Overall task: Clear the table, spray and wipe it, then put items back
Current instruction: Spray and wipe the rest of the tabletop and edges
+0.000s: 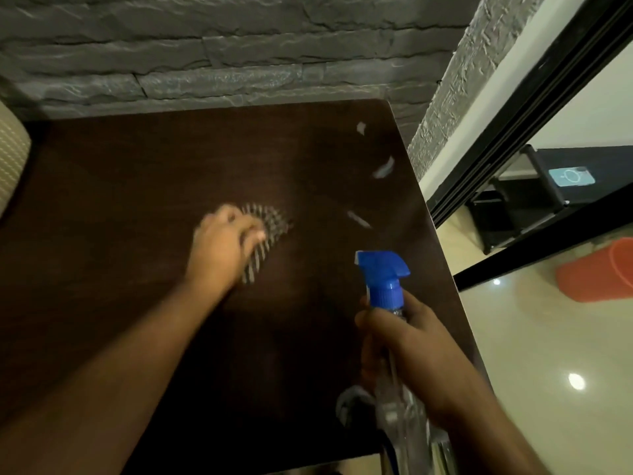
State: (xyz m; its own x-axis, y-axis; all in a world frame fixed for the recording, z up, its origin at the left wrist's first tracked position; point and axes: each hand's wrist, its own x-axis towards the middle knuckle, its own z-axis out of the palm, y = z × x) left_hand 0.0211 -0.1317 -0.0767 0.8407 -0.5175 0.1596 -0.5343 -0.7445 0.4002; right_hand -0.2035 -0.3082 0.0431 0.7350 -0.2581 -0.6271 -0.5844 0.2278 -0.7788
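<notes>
A grey stone wall (219,46) runs behind. At the left edge sits a beige cushion (12,159). To the right, a black door frame (534,108) crosses a glossy pale floor (548,354), where an orange bucket (599,272), perhaps tipped over, lies beside a black rack (520,200).

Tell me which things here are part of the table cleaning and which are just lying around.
Part of the job: spray bottle in right hand, checked cloth under left hand, dark table.

Just around: orange bucket, black rack, beige chair.
</notes>
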